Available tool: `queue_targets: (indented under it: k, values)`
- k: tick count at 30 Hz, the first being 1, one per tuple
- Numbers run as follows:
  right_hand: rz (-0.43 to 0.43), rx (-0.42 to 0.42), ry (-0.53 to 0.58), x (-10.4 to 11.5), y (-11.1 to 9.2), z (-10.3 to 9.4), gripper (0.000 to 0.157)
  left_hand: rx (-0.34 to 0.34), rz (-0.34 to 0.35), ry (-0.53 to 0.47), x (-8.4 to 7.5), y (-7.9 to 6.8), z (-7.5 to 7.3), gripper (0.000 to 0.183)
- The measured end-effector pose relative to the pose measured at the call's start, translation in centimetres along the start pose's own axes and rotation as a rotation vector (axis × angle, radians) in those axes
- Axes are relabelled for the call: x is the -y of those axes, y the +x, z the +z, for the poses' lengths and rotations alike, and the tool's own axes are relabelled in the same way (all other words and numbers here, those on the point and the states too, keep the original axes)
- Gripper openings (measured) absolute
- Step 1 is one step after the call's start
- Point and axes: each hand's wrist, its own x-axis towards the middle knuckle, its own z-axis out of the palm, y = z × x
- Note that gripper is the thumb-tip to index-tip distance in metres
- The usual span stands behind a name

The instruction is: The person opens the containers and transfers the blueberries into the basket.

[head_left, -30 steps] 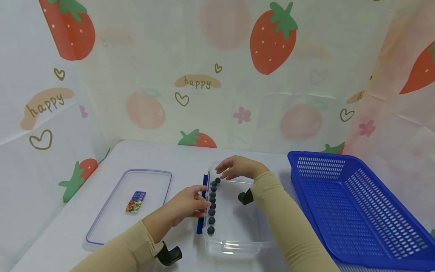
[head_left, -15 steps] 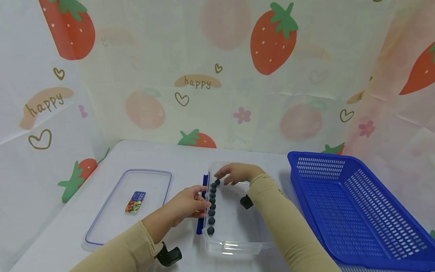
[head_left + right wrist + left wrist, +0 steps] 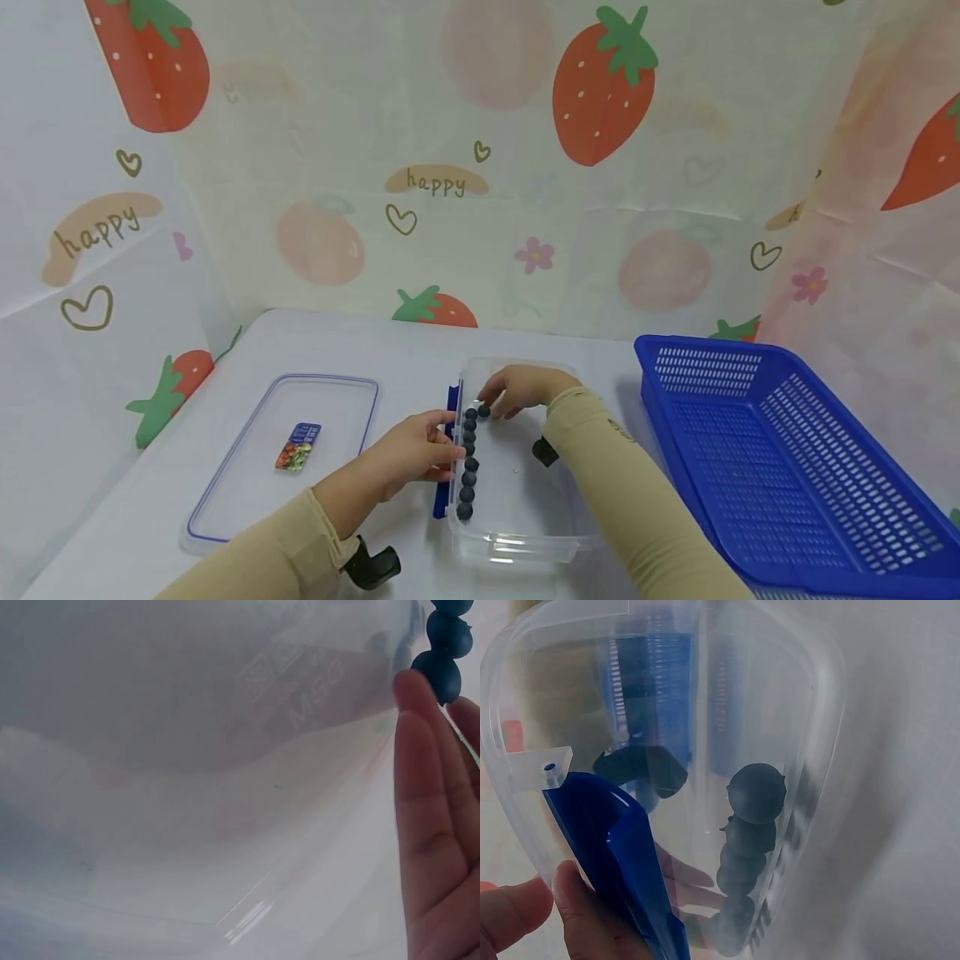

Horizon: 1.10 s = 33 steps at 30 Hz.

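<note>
A clear plastic box (image 3: 525, 521) stands on the white table, its blue latch (image 3: 442, 487) folded out on the left side. Several dark blueberries (image 3: 468, 478) line the inside of its left wall; the left wrist view shows part of this row (image 3: 756, 793) through the plastic. My left hand (image 3: 414, 450) grips that wall near the latch, with thumb and fingers on either side. Reaching into the far left part of the box, my right hand (image 3: 521, 387) pinches the end blueberry (image 3: 439, 676) between its fingertips. That berry sits slightly right of the row.
The box's clear lid (image 3: 247, 467) with a purple-blue rim lies at the left, bearing a colourful label (image 3: 298, 446). At the right stands a large blue perforated basket (image 3: 780, 467). A patterned curtain (image 3: 480, 250) encloses the table's back and sides.
My right hand has lowered into the box and shifted towards me. The berry row has closed up and slid nearer, its far berry moving slightly right. My left hand stays in place.
</note>
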Motion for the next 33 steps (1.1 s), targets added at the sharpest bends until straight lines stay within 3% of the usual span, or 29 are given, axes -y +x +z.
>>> queue_targets:
  k: [20, 33]
  values:
    - [0.004, -0.017, 0.047, -0.27, 0.21, 0.29, 0.022, -0.003, 0.009, 0.004, -0.22, -0.19, 0.14, 0.061]
    - [0.039, -0.006, -0.050, -0.24, 0.30, 0.71, 0.011, -0.008, 0.018, -0.003, -0.41, -0.35, 0.26, 0.058]
